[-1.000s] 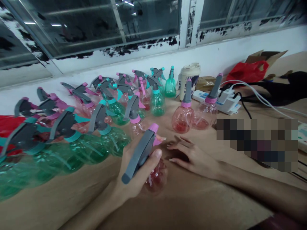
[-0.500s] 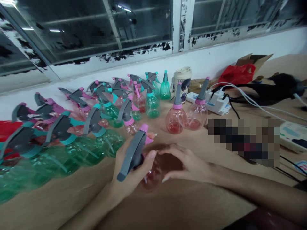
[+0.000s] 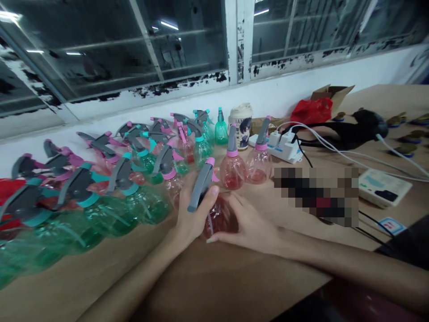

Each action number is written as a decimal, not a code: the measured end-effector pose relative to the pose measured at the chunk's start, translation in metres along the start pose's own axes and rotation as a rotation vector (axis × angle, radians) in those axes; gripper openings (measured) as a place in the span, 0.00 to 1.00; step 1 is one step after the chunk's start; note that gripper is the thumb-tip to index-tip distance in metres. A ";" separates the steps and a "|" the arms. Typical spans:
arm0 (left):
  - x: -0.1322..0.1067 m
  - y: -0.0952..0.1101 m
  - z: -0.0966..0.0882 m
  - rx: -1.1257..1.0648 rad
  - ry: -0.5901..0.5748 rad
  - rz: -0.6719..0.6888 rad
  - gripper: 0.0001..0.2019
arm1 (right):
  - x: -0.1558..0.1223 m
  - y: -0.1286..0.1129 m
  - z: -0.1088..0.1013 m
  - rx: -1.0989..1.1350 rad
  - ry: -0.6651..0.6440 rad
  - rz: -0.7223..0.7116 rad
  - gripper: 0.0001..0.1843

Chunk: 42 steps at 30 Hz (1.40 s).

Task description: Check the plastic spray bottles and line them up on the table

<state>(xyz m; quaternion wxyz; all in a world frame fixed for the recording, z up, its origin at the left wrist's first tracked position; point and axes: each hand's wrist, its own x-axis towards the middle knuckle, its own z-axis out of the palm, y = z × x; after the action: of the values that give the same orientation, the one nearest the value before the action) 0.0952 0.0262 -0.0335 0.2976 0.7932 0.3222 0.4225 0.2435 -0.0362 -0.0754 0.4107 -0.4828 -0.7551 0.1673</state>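
Observation:
A clear pink spray bottle (image 3: 221,218) with a grey and pink trigger head stands at the middle of the table, between my hands. My left hand (image 3: 191,223) is closed around its neck, just under the grey head. Curved about the round body is my right hand (image 3: 250,224), its thumb in front and its fingers at the far side. Some of the neck is hidden by my left thumb. Just beyond are two more pink spray bottles (image 3: 232,172), side by side.
Several green spray bottles (image 3: 149,203) and pink ones crowd the left side. A patterned coffee cup (image 3: 241,127) stands by the wall. At the right lie a white power strip (image 3: 286,150) with cables, a red bag (image 3: 311,111) and a white box (image 3: 384,187).
My right hand has closed in from the right onto the bottle's body. The left hand still holds the neck, and the bottle has moved slightly away from me. The view has shifted right.

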 end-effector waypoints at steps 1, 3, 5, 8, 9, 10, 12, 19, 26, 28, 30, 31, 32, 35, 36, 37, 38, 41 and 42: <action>0.002 0.001 0.001 -0.024 -0.019 0.003 0.12 | 0.000 0.000 -0.001 -0.010 0.009 -0.006 0.40; 0.007 0.003 0.001 -0.044 -0.062 0.019 0.13 | 0.000 0.000 -0.004 -0.024 0.010 -0.009 0.37; 0.010 0.006 -0.001 -0.017 -0.092 0.046 0.17 | 0.001 -0.002 -0.007 -0.040 -0.005 0.000 0.37; 0.011 0.007 -0.007 0.031 -0.115 0.057 0.24 | 0.004 -0.002 -0.010 -0.086 -0.025 0.011 0.35; 0.010 0.006 -0.008 0.049 -0.123 0.052 0.27 | 0.006 -0.001 -0.010 -0.102 -0.023 0.013 0.35; 0.008 0.004 -0.010 0.068 -0.131 0.044 0.28 | 0.008 0.000 -0.010 -0.118 -0.015 0.011 0.35; 0.001 0.000 -0.014 0.104 -0.149 0.024 0.30 | 0.013 0.003 -0.010 -0.156 -0.004 -0.001 0.34; -0.040 -0.009 -0.030 0.189 -0.123 -0.106 0.23 | 0.034 0.004 -0.012 -0.391 -0.024 0.021 0.31; -0.069 -0.020 -0.038 0.229 -0.178 -0.253 0.20 | 0.050 -0.003 -0.006 -0.549 0.015 0.126 0.30; -0.074 -0.022 -0.037 0.237 -0.213 -0.260 0.20 | 0.055 -0.004 -0.004 -0.599 0.040 0.118 0.29; -0.077 -0.023 -0.036 0.223 -0.241 -0.247 0.19 | 0.059 -0.004 -0.003 -0.654 0.052 0.108 0.28; -0.078 -0.024 -0.036 0.215 -0.252 -0.240 0.20 | 0.061 -0.004 -0.002 -0.678 0.056 0.108 0.28; -0.078 -0.024 -0.035 0.210 -0.258 -0.234 0.20 | 0.063 -0.004 -0.002 -0.697 0.057 0.108 0.28; -0.077 -0.024 -0.035 0.202 -0.267 -0.223 0.20 | 0.069 -0.005 -0.001 -0.731 0.059 0.117 0.29; -0.076 -0.024 -0.036 0.198 -0.268 -0.221 0.20 | 0.070 -0.005 -0.001 -0.738 0.062 0.121 0.30; -0.076 -0.025 -0.036 0.194 -0.269 -0.220 0.20 | 0.071 -0.005 0.000 -0.743 0.064 0.124 0.30; -0.075 -0.025 -0.036 0.187 -0.268 -0.217 0.20 | 0.072 -0.005 0.000 -0.749 0.066 0.129 0.30; -0.074 -0.026 -0.036 0.170 -0.273 -0.214 0.20 | 0.075 -0.004 0.002 -0.760 0.069 0.144 0.30; -0.074 -0.026 -0.036 0.168 -0.275 -0.214 0.20 | 0.076 -0.004 0.003 -0.762 0.070 0.149 0.30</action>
<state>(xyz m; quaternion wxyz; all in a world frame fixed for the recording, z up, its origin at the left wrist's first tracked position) 0.0252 -0.0073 -0.0719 0.3150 0.8266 0.3951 0.2477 0.2243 0.0280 -0.0398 0.2142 -0.6596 -0.7116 -0.1124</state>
